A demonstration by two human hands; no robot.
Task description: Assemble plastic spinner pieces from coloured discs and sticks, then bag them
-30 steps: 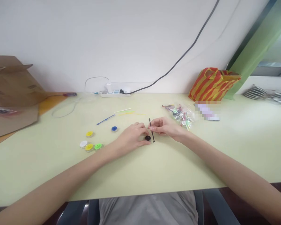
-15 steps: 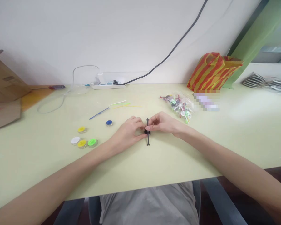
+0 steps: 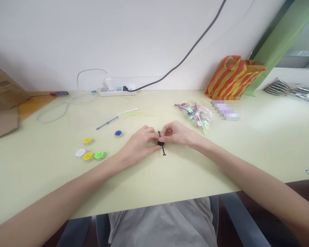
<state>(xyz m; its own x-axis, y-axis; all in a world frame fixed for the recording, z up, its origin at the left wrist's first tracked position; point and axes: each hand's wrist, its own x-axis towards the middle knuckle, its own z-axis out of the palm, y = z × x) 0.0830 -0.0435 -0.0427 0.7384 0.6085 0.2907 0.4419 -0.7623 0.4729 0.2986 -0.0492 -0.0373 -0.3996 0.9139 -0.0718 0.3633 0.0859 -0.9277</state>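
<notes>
My left hand (image 3: 143, 140) is closed around the side of a small black round base (image 3: 160, 143) on the table, thumb in front and fingers behind. Across the top of that base lies a black plastic arrow (image 3: 163, 149), its head pointing away from me and its tail toward me. My right hand (image 3: 173, 133) pinches the arrow near its middle between thumb and forefinger. The fingertips hide part of the base and where the arrow meets it. Left of my hands stands a blue-topped disc (image 3: 118, 133), with a blue arrow (image 3: 107, 123) lying behind it.
Yellow (image 3: 88, 156), white (image 3: 80, 153) and green discs (image 3: 100, 155) stand at the left. Thin sticks (image 3: 134, 113) lie further back. A clear bag of plastic parts (image 3: 195, 115) is behind my right hand. A power strip (image 3: 118, 92) and a striped bag (image 3: 233, 79) stand along the wall.
The black arrow has turned a little: its head has swung left and its tail right. Both hands keep their hold. The whole view has shifted slightly.
</notes>
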